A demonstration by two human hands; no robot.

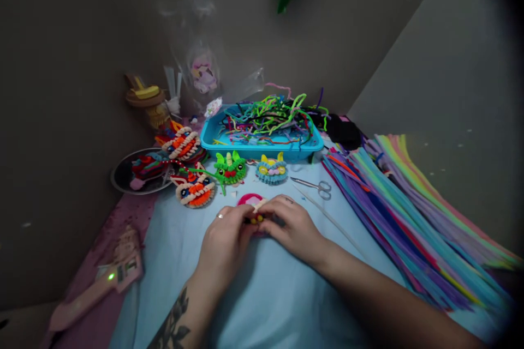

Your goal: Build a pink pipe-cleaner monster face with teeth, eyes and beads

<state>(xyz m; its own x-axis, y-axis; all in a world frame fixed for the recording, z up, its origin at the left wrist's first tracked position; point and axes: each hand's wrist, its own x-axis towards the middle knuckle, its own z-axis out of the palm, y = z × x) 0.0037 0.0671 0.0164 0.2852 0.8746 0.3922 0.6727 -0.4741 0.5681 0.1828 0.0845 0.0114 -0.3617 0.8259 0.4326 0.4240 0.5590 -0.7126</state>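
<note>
Fingers of both my hands close around a small pink pipe-cleaner piece low over the cloth. It has a paler patch on top and yellow bits at its near side; my fingers hide much of it. My left hand, with a ring, grips its left side. My right hand pinches at its right side, near a cream-coloured strip. Just beyond lie a green pipe-cleaner animal head and a blue-and-yellow one. Small scissors rest to the right of these.
A blue tray of pipe-cleaner scraps stands at the back. Bundled pipe cleaners spread along the right. Orange-and-cream heads, a round metal dish and a pink glue gun with a lit green light are at left. A thin stick lies right.
</note>
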